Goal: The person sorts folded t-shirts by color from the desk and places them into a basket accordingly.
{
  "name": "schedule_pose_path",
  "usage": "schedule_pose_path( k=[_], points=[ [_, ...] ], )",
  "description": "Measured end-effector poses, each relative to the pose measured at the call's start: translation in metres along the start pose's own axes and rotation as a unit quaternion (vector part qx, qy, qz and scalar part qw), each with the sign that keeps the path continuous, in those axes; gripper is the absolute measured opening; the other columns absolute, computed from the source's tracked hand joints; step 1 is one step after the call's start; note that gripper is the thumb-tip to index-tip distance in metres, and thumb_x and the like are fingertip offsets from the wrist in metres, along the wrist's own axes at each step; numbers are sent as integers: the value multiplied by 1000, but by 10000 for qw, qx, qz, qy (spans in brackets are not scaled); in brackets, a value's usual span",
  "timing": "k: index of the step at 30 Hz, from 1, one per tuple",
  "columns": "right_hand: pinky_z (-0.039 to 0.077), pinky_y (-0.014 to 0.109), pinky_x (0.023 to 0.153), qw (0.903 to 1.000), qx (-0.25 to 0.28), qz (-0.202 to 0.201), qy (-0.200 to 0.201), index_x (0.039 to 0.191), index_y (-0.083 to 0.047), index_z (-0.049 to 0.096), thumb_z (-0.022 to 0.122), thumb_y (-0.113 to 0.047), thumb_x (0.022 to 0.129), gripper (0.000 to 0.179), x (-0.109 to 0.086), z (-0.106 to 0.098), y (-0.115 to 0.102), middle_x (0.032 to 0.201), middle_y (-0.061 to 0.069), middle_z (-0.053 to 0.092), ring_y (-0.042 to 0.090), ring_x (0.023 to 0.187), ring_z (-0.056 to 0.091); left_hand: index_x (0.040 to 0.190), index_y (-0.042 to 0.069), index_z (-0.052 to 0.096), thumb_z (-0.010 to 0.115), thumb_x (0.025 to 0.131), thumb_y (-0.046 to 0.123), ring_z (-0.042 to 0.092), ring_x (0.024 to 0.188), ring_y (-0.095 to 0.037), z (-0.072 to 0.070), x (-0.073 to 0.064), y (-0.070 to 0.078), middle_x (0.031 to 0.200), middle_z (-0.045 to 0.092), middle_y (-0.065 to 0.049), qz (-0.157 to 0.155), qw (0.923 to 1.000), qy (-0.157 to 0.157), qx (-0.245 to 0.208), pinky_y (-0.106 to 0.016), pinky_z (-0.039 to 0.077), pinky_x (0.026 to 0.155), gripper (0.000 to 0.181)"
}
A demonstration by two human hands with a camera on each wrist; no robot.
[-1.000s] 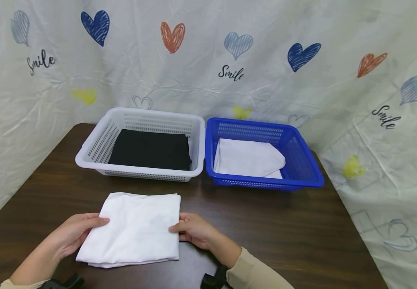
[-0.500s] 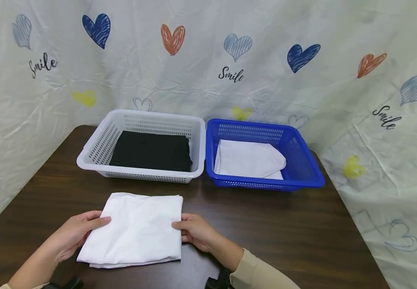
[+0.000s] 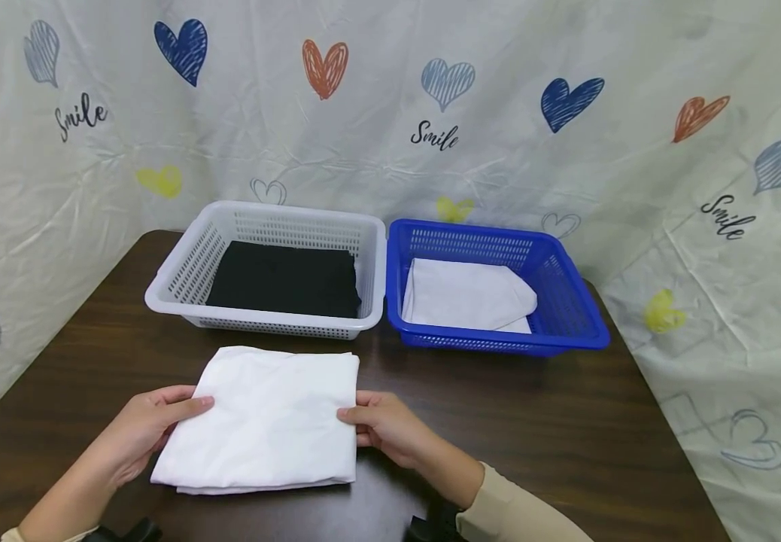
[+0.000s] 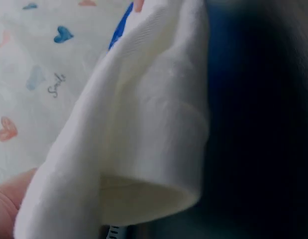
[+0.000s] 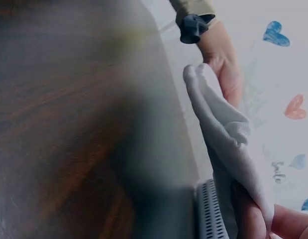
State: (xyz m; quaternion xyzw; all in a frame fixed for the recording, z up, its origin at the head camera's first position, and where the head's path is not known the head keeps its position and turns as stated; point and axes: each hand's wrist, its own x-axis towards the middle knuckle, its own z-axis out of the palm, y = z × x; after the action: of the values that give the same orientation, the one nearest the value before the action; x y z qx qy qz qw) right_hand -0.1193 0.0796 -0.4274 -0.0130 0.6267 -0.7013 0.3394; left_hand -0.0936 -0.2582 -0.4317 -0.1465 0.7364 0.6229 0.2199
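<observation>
Cloth [image 3: 265, 418], white and folded into a flat packet, is held between the two hands. One side edge is pinched by the left hand [image 3: 147, 421], the opposite edge by the right hand [image 3: 387, 425], each thumb laid on top. Beyond the hands are set a white basket [image 3: 262, 318] and, farther to the right, a blue basket [image 3: 560, 320]. The cloth can be judged light, soft and limp, hardly slippery and not fragile. From the left wrist, its layers are seen gaping at a fold, so slumping could be expected if one layer were missed. Hold is best taken midway along both side edges, every layer caught under the thumbs.
</observation>
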Motion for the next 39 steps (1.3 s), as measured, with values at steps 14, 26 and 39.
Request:
schedule_pose_path(
  k=[14, 26, 39],
  points=[
    [59, 35, 87, 9999, -133, -103, -32, 130, 12, 56, 61, -5, 96, 38, -24, -11, -26, 120, 21, 70, 13, 92, 73, 139, -6, 51, 67, 96, 29, 72, 84, -13, 12, -14, 19, 96, 74, 6, 194, 9996, -25, -224, -36, 62, 75, 58],
    [58, 35, 88, 9996, -176, -210, 115, 134, 10, 54, 62, -8, 96, 43, -43, -22, -44, 119, 16, 72, 13, 93, 73, 142, -5, 49, 69, 94, 32, 70, 87, -12, 25, -16, 40, 100, 72, 5, 368, 9992, 83, -138, -35, 62, 76, 64],
    [58, 32, 89, 9991, -267, -315, 135, 138, 9, 50, 61, -14, 98, 47, -49, -38, -63, 115, 6, 73, 13, 93, 73, 144, -3, 47, 70, 93, 35, 70, 88, -13, 32, -16, 69, 103, 72, 6, 683, 9977, 4, -20, -33, 62, 79, 68]
  ],
)
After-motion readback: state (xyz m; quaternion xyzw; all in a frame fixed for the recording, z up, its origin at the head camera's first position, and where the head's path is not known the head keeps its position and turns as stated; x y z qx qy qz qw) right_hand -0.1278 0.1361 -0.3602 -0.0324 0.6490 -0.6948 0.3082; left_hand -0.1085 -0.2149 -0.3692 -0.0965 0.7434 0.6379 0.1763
